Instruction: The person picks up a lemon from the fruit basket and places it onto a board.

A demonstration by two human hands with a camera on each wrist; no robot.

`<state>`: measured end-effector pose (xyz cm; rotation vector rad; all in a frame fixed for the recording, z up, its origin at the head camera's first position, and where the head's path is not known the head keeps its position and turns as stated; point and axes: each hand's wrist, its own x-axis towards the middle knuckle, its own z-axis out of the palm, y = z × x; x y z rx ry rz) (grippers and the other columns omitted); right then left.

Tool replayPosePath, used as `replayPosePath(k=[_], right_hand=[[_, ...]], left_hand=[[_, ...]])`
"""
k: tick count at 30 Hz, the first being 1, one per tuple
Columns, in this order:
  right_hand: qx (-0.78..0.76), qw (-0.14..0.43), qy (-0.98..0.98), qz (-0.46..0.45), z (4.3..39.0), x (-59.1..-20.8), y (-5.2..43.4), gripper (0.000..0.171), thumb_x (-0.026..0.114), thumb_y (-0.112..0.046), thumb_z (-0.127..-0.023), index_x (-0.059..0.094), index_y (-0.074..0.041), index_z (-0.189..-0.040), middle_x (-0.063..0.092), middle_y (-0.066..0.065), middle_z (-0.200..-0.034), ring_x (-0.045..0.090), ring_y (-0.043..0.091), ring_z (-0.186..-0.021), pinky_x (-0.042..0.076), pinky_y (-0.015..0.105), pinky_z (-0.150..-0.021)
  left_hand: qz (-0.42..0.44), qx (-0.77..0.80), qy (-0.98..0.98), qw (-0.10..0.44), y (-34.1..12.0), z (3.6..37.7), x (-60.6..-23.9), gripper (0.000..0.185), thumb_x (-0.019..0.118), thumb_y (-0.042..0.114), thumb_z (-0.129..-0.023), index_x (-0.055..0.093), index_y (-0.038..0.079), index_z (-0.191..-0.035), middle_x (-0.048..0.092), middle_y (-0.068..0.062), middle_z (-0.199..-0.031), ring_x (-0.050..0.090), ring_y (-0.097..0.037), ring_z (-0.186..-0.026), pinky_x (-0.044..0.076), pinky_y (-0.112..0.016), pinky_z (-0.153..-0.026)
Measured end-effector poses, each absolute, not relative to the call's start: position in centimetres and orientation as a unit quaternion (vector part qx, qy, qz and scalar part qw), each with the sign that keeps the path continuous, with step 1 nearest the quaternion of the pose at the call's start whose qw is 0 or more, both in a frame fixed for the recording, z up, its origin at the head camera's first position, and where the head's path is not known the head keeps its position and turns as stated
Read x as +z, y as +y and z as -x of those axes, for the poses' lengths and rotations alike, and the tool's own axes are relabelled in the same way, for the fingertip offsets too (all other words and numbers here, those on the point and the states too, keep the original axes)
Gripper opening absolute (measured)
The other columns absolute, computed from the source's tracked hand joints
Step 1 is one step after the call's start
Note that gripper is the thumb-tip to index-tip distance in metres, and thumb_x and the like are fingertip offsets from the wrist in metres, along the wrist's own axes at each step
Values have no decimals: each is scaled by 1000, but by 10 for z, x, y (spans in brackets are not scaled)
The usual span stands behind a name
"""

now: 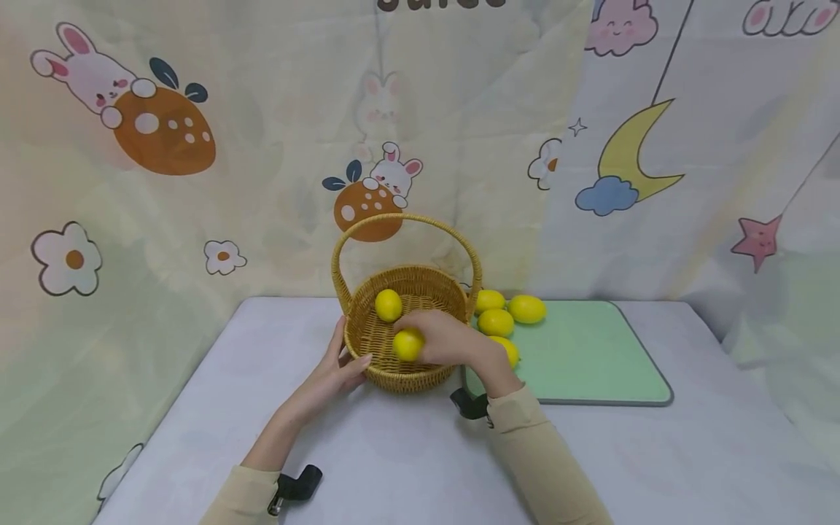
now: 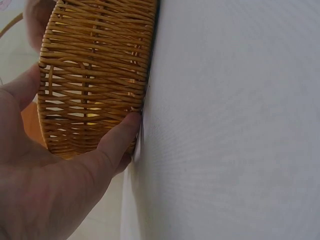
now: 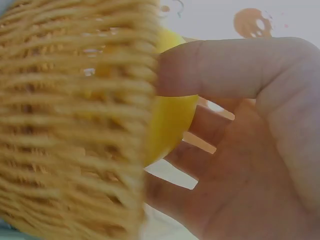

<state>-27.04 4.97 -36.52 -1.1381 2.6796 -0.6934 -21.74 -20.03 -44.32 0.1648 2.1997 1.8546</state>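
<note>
A round wicker basket (image 1: pixel 402 380) with a tall arched handle stands on the table. My left hand (image 1: pixel 337 373) grips its left side, and in the left wrist view the fingers (image 2: pixel 117 142) spread against the weave. Over the basket's opening, my right hand (image 1: pixel 442 337) holds a yellow lemon (image 1: pixel 408 345) between thumb and fingers. In the right wrist view the lemon (image 3: pixel 172 122) is partly hidden behind the basket wall (image 3: pixel 75 125). Another lemon (image 1: pixel 389 305) lies inside the basket toward the back left.
Right of the basket lies a pale green board (image 1: pixel 584 357) with a grey edge. Several lemons rest along its left part, one (image 1: pixel 527 309) near its back edge and one (image 1: pixel 505 351) partly behind my right forearm. A printed cloth (image 1: pixel 282 146) hangs behind the white table (image 1: pixel 394 459).
</note>
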Motion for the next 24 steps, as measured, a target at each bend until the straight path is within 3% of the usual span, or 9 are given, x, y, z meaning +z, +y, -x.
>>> replayPosePath(k=[9, 15, 24], right_hand=[[-270, 56, 904, 328, 261, -344, 79, 59, 65, 5, -76, 66, -25, -126, 62, -8, -133, 55, 15, -120, 49, 39, -104], [-303, 52, 900, 308, 256, -330, 103, 59, 68, 1, -75, 64, -24, -129, 61, -8, -133, 55, 17, -115, 51, 39, -98], [-329, 23, 900, 284, 254, -319, 140, 52, 70, -1, -78, 65, -26, -123, 66, -5, -119, 56, 21, -105, 50, 39, -91]], left_hand=[[-56, 629, 765, 129, -200, 217, -442, 95, 60, 39, -99, -18, 50, -152, -19, 4, -166, 3, -32, -156, 43, -42, -113], [-56, 626, 767, 130, -200, 218, -440, 95, 60, 41, -98, -19, 51, -151, -20, 7, -166, 1, -32, -156, 41, -43, -115], [-62, 623, 770, 126, -202, 221, -444, 98, 60, 44, -97, -20, 47, -153, -21, 6, -166, 0, -34, -156, 41, -44, -114]])
